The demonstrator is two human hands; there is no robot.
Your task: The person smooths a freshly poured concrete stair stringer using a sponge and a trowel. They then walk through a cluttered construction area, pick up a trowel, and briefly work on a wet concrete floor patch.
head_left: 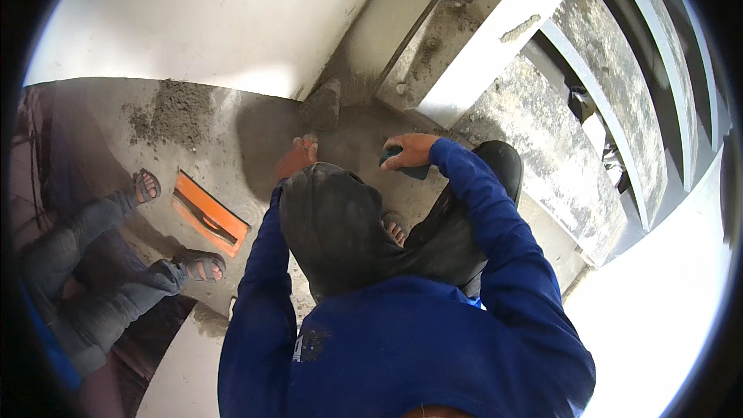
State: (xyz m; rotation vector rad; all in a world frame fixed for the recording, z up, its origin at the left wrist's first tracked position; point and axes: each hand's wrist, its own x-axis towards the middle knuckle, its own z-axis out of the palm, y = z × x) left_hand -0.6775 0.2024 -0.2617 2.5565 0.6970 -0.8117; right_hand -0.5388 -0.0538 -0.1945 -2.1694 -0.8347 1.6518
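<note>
My right hand (pixel 412 151) is closed on a dark green pad (pixel 415 171), held low over the grey concrete floor; its underside is hidden. At my left knee, my left hand (pixel 299 156) has its fingers curled, partly hidden by the knee. Whether it holds anything I cannot make out. Just beyond that hand lies a flat grey, mortar-smeared piece (pixel 321 104), which looks like a trowel blade, by the foot of the white wall. Damp-looking grey mortar (pixel 352 135) covers the floor between my hands.
An orange float (pixel 207 213) with a dark handle lies to my left. Beside it stand another person's sandalled feet (pixel 203 265). A rough mortar patch (pixel 178 112) is at the far left. White railing bars (pixel 511 27) and stained slabs (pixel 542 147) rise on the right.
</note>
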